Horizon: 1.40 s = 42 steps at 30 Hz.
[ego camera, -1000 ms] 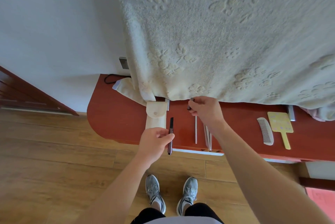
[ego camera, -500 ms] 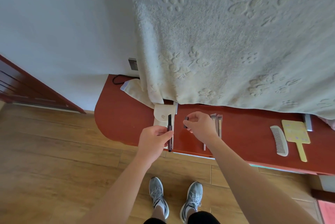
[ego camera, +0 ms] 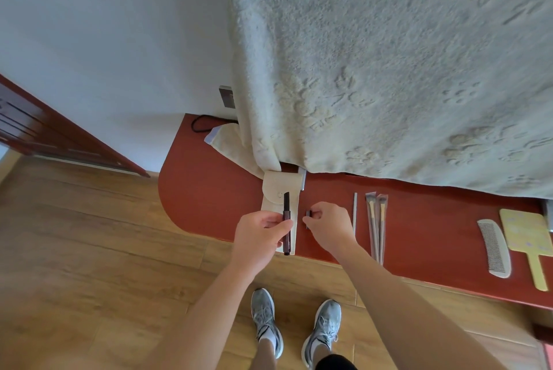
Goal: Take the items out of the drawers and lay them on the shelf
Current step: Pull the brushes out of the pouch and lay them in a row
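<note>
Where the cream fleece blanket (ego camera: 389,70) drapes down to the back of the shelf (ego camera: 209,208), its hem covers part of the laying surface. An item pushed too far back could slip beneath the deep, paw-embossed pile and be lost.

The shelf is a smooth, red-brown lacquered board with a rounded left end and no visible lip, so round-bodied items set near its front edge may roll off onto the plank floor.

The left hand (ego camera: 260,233) grips a slim dark pencil-like stick (ego camera: 286,220) about its middle, with thumb and curled fingers closed round it. The right hand (ego camera: 329,226) pinches a small dark piece (ego camera: 307,214), possibly the stick's cap. Both hands hover over the shelf's front edge, the likeliest place for a drop.

Beneath the stick lies a flat cream fabric pouch (ego camera: 273,190) with a rounded snap flap. Whether stick and pouch touch cannot be told.

Well to the right rest a flat yellow paddle (ego camera: 526,235) with a handle and a pale toothed comb (ego camera: 493,247), side by side.

Between these and the right hand lie two long brushes (ego camera: 376,229) in clear sleeves and a thin grey rod (ego camera: 355,211), parallel and slender. A careless wrist could nudge them.
</note>
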### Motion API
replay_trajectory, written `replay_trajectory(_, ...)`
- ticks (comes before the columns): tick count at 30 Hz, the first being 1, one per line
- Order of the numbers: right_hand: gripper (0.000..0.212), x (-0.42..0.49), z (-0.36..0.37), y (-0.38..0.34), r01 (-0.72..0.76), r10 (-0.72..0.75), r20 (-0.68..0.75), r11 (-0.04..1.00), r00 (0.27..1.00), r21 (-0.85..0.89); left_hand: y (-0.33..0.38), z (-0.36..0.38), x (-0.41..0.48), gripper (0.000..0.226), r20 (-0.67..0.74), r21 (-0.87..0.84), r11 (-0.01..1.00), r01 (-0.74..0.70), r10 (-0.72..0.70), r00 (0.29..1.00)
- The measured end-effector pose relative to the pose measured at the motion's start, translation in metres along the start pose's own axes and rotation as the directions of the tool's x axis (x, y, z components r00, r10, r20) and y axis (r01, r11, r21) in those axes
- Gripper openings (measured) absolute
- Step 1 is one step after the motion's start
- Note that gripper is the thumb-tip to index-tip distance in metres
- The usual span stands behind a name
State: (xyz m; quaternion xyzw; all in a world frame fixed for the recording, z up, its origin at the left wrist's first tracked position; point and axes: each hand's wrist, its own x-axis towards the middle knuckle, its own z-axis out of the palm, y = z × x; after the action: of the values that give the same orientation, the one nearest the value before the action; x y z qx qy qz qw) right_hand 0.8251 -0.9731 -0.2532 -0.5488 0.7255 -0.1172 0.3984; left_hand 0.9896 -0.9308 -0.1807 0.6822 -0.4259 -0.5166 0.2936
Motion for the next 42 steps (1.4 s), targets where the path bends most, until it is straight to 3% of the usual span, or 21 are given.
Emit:
replay_trajectory(10, 0.036, 0.003, 0.009, 0.003, 0.004, -0.005, -0.023, 0.999, 1.0, -0.04, -0.002, -0.004, 0.003, 0.012, 0.005, -0.004, 1.0, 0.01, -0.01, 1.0)
replay_trajectory(18, 0.039, -0.007, -0.004, 0.005, -0.007, 0.006, -0.051, 1.0, 0.999, -0.007, -0.003, 0.003, 0.009, 0.002, 0.002, 0.013, 1.0, 0.004, -0.004, 1.0)
replay_trajectory(23, 0.034, -0.02, -0.039, 0.022, -0.054, 0.057, -0.126, 0.998, 0.99, 0.025, 0.001, 0.033, 0.022, 0.012, 0.013, 0.164, 0.986, -0.038, 0.037, 0.999)
replay_trajectory(30, 0.019, -0.04, -0.085, 0.061, -0.102, 0.116, -0.225, 0.992, 0.967, 0.076, 0.009, 0.098, 0.032, 0.015, 0.061, 0.466, 0.879, -0.1, 0.081, 0.995)
replay_trajectory(35, 0.02, -0.047, -0.092, 0.079, -0.106, 0.124, -0.196, 0.989, 0.973, 0.104, 0.003, 0.121, 0.04, 0.035, 0.027, 0.56, 0.825, -0.08, 0.079, 0.997)
replay_trajectory(42, 0.017, -0.046, -0.095, 0.089, -0.114, 0.134, -0.162, 0.985, 0.978, 0.13, -0.009, 0.131, 0.046, 0.022, 0.011, 0.604, 0.795, -0.053, 0.057, 0.998)
